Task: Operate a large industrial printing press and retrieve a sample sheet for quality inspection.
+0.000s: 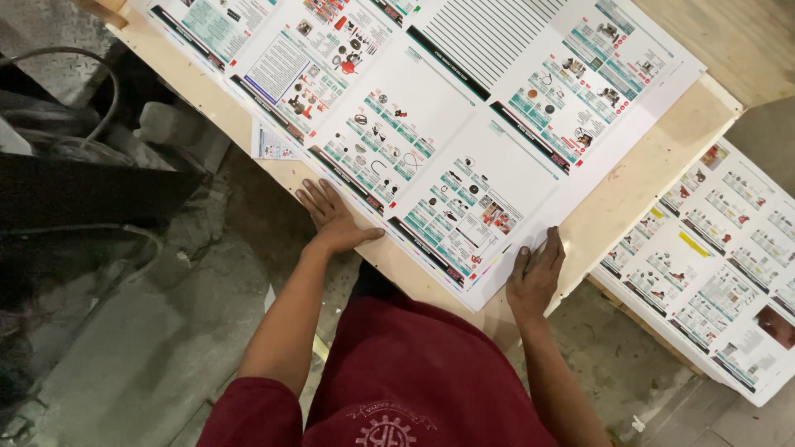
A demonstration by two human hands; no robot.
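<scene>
No packages, labels, signs or screens in view; only printed paper. Large white printed sheet (pixel 431 124) lies flat on the wooden table (pixel 662 141), tilted diagonally; covered in a grid of pages with small product pictures, teal and black bars, red accents, one block of plain black ruled lines near top. Small printed scrap (pixel 272 144) hangs at the table's left edge, just beside the big sheet. Second stack of similar white printed sheets (pixel 729 265) sits lower right, well apart, with one yellow mark

Printed sheet (pixel 464 124) — flat on table
</scene>
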